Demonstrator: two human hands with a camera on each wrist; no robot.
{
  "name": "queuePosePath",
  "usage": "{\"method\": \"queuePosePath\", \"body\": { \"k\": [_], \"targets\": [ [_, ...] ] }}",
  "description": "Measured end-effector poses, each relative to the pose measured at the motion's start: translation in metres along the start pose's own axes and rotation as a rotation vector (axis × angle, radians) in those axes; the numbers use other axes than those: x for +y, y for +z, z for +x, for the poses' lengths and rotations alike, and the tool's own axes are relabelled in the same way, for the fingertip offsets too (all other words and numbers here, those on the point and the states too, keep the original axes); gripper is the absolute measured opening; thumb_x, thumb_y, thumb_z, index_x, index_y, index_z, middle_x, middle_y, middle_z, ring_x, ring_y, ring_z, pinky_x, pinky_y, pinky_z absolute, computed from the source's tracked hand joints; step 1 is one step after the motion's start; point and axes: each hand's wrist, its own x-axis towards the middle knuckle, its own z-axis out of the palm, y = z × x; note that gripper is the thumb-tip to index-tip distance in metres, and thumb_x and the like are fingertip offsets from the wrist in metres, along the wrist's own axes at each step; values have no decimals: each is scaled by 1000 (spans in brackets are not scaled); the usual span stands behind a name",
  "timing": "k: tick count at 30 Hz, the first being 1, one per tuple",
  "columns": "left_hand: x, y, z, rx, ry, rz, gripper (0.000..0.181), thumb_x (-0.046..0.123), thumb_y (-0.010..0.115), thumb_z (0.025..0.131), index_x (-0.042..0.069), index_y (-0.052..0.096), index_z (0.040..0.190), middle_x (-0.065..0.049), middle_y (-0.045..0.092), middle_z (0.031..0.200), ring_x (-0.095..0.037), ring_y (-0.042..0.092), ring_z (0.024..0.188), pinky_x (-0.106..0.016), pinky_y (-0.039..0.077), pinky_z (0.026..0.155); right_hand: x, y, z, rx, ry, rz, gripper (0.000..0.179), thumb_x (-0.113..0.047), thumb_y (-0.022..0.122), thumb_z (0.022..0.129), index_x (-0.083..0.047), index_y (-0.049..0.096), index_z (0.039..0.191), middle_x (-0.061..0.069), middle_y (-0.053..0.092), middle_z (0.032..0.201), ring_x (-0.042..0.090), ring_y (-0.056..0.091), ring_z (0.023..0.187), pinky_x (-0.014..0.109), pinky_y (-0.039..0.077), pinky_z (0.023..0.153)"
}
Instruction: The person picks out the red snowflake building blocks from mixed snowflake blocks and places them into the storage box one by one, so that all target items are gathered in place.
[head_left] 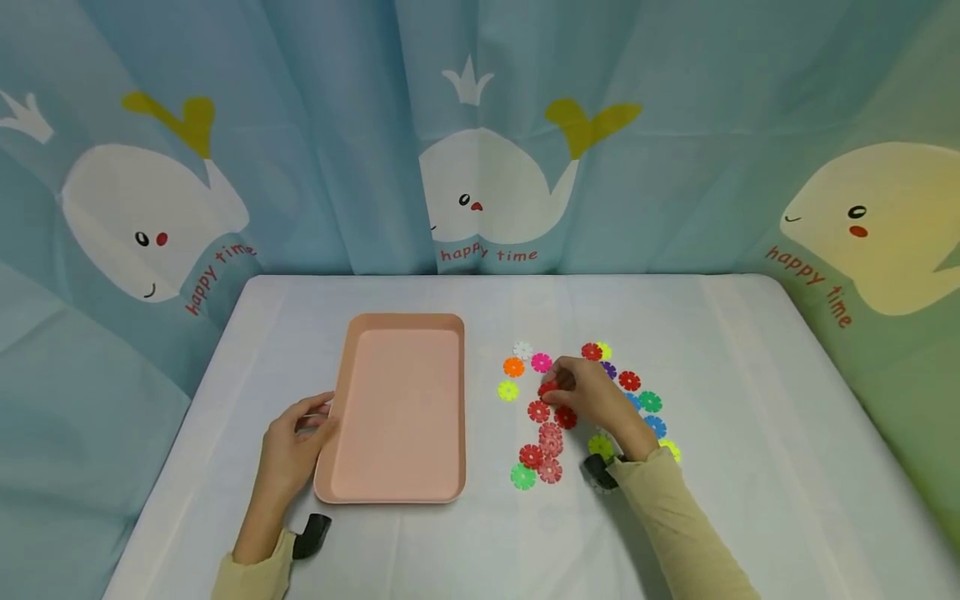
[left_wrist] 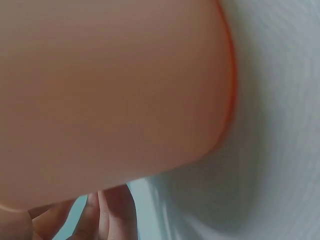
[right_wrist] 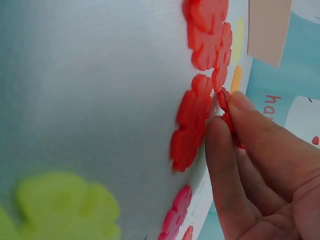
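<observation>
Along the left rim of a pink tray point(head_left: 397, 408), my left hand point(head_left: 296, 446) grips the edge, thumb on the rim and fingers outside it. The left wrist view shows the tray point(left_wrist: 120, 100) large, with fingers point(left_wrist: 117, 210) partly hidden below its edge. My right hand point(head_left: 596, 400) pinches a red flower-shaped plastic disc point(right_wrist: 227, 117) between thumb and forefinger. Under and beside that hand lie more red discs point(head_left: 538, 412), one of them a dark red disc point(right_wrist: 192, 122) close to the fingertips.
Several other notched discs lie on the white table: an orange disc point(head_left: 513, 367), a yellow disc point(head_left: 508, 391), a light green disc point(head_left: 522, 477) and a blue disc point(head_left: 655, 427). Some overlap. Behind the table hangs a blue whale-print curtain point(head_left: 337, 167).
</observation>
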Motion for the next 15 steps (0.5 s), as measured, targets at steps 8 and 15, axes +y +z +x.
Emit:
{"method": "queuePosePath", "body": {
  "k": [8, 15],
  "targets": [
    [-1, -2, 0, 14, 16, -30, 39, 0, 69, 91, -1, 63, 129, -19, 65, 113, 8, 56, 87, -6, 48, 71, -3, 1, 1, 12, -15, 14, 12, -8, 75, 88, -4, 68, 97, 3, 71, 89, 17, 63, 79, 25, 55, 68],
    [-1, 1, 3, -11, 22, -29, 38, 2, 69, 92, 0, 64, 129, -19, 65, 113, 1, 61, 90, -10, 49, 71, -6, -1, -1, 28, -26, 4, 12, -7, 74, 89, -4, 69, 99, 5, 71, 91, 17, 64, 81, 26, 57, 70]
  ]
}}
